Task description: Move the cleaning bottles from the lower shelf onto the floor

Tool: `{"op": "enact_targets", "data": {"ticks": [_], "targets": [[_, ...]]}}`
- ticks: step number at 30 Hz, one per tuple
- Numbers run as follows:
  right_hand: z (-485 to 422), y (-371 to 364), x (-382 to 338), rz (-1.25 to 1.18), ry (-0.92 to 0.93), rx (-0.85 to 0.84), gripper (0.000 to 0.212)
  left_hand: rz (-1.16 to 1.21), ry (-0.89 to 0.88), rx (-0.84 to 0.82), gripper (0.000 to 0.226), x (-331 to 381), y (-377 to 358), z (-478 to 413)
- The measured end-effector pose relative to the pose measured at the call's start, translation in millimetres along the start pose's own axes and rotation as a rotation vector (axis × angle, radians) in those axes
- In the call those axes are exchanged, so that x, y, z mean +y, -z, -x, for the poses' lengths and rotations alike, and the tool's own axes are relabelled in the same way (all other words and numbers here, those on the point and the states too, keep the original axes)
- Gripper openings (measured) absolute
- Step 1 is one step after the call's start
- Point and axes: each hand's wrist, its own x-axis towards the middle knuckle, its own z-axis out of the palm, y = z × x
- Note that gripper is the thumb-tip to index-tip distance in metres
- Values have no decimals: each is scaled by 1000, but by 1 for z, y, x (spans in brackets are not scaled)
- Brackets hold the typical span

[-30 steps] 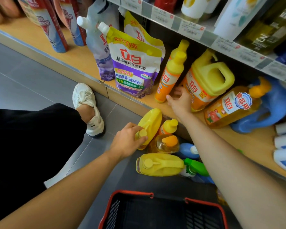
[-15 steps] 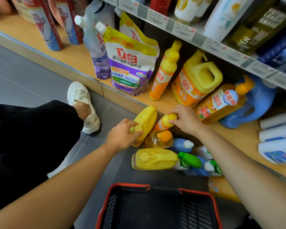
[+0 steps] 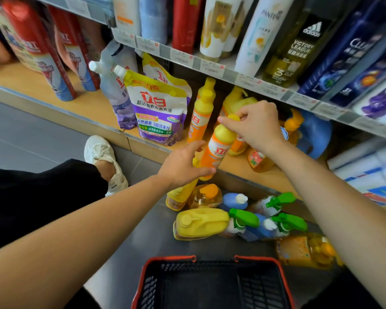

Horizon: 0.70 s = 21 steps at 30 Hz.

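A slim orange bottle (image 3: pixel 220 150) with a yellow cap hangs tilted above the lower shelf's (image 3: pixel 243 168) front edge. My right hand (image 3: pixel 254 128) pinches its cap. My left hand (image 3: pixel 183 163) grips its lower end, thumb under the base. On the shelf behind stand another slim orange bottle (image 3: pixel 201 117), a yellow jug (image 3: pixel 234 103), a golden dish-soap bottle (image 3: pixel 257 160) and a blue jug (image 3: pixel 314 132). Several bottles lie on the floor below: a yellow jug (image 3: pixel 198 223), green-trigger sprays (image 3: pixel 243 219), a blue bottle (image 3: pixel 232 200), and a leaning yellow jug (image 3: pixel 179 196).
Detergent refill pouches (image 3: pixel 158 112) stand on the shelf at left. A red and black basket (image 3: pixel 212 284) sits on the floor near me. My knee and white shoe (image 3: pixel 103 157) are at left. The upper shelf (image 3: pixel 265 85) overhangs with shampoo bottles. White packs (image 3: pixel 366 166) at right.
My right hand has lifted the slim orange bottle up off the floor pile by its cap. My left hand let go of the leaning yellow jug and moved up to the bottle's base.
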Motion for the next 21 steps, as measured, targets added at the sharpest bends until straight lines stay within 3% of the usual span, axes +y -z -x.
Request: {"op": "enact_targets", "data": {"ticks": [7,15,18,21], "targets": [[-13,-11,-18,-206,-127,132,49,-36,-3,259,77,-3,-3,-16],[-23,-46,-12,-592,-204,113,24,174,52,405,59,-35,22,-20],[-20,-73,12,-521,-300,111,33,279,72,420,57,-47,33,-20],[-20,-103,28,-499,-421,57,57,334,75,419,59,-53,35,-26]]}}
